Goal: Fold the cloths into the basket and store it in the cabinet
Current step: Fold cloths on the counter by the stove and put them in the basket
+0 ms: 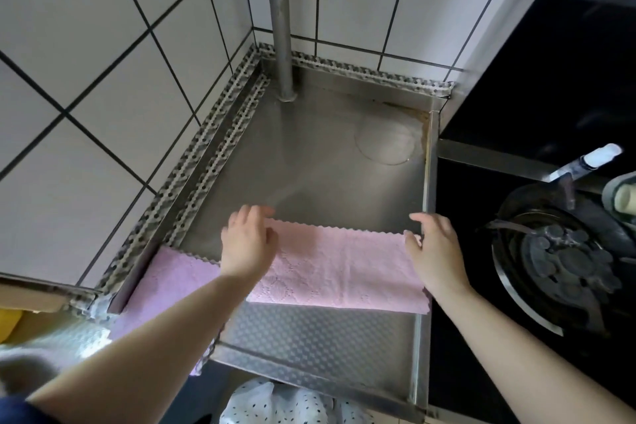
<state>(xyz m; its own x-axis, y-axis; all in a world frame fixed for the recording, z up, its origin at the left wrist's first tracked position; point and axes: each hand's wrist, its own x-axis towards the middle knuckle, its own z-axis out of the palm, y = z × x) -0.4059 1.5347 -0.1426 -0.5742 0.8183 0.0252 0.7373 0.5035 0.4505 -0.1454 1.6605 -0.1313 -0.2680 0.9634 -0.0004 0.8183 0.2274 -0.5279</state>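
A pink cloth (340,265) lies folded into a long strip across the steel counter (309,162). My left hand (246,241) rests on its left end with the fingers curled over the far zigzag edge. At the cloth's right end, my right hand (435,248) pinches the far corner. A second, lilac cloth (168,282) lies flat to the left, partly under my left forearm. No basket or cabinet is in view.
A metal pipe (280,21) rises from the counter's back corner by the tiled walls. To the right sits a black gas hob with a burner (564,262) and a pan handle (585,162). A cardboard box edge (31,296) lies at the left.
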